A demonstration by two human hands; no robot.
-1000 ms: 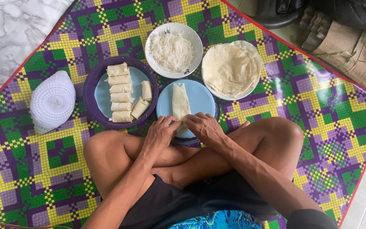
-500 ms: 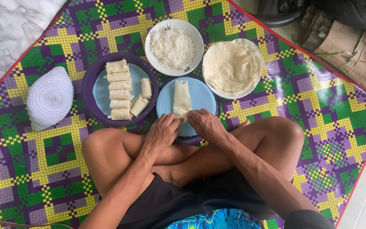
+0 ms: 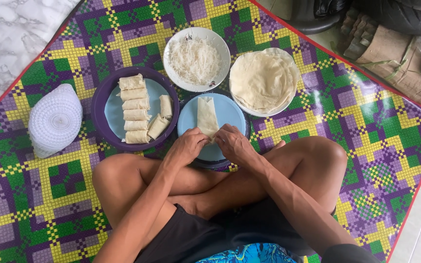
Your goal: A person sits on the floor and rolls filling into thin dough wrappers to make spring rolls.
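Checkered floor mat (image 3: 366, 126) is carrying the dishes, and both the left hand (image 3: 187, 146) and right hand (image 3: 233, 143) are pinching the pale wrapper (image 3: 207, 117) just ahead on the blue plate (image 3: 232, 114), keeping its fold tight

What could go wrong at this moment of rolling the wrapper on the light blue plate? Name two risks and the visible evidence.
1. The left hand and right hand pinch only the near end of the thin wrapper; it might tear or roll unevenly.
2. The light blue plate sits close against the bowl of white shreds and the stack of round wrappers, so a nudge forward could possibly disturb them.
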